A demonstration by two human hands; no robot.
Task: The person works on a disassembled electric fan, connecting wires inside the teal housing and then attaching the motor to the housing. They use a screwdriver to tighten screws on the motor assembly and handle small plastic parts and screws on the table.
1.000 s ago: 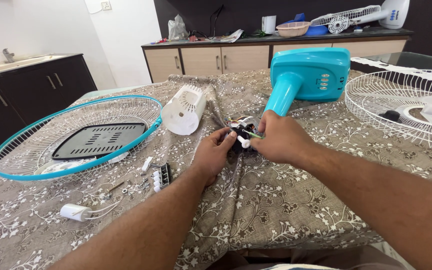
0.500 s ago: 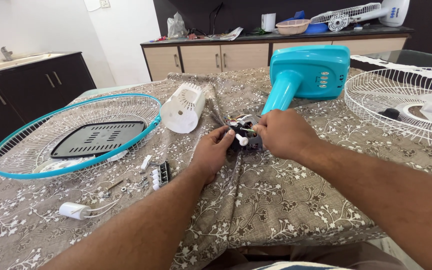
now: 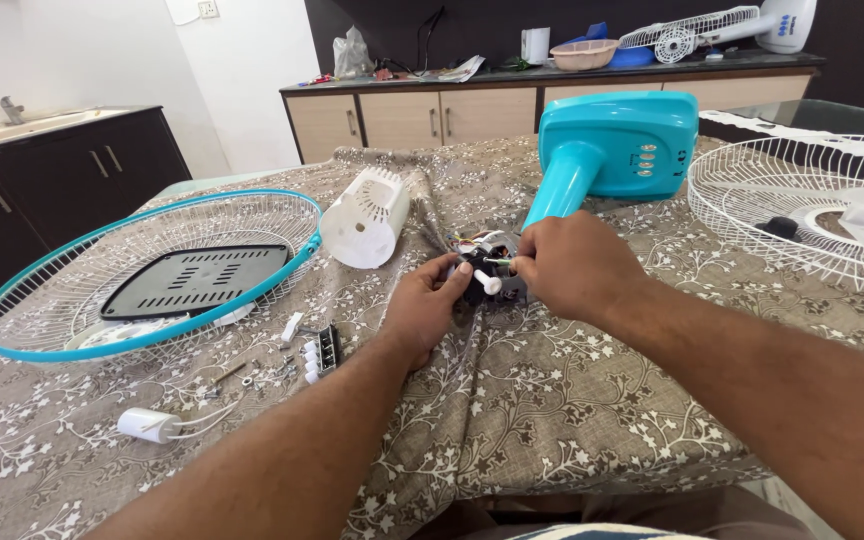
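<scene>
On the patterned tablecloth lies a fan motor assembly with loose coloured wires and a short white knob shaft. My left hand grips the motor's left side, thumb near the white shaft. My right hand is closed over the motor's right side, its fingertips pinching a small thin part at the wires. The teal fan stand lies just behind the motor, its neck pointing down to my hands.
A teal-rimmed fan grille holding a black plate lies left. A white motor cover sits behind it. A white grille lies right. A switch block, screws and a white capacitor lie near left.
Both hands stayed on the motor with small finger shifts. The view came closer, and the white knob shaft now shows between my hands.
</scene>
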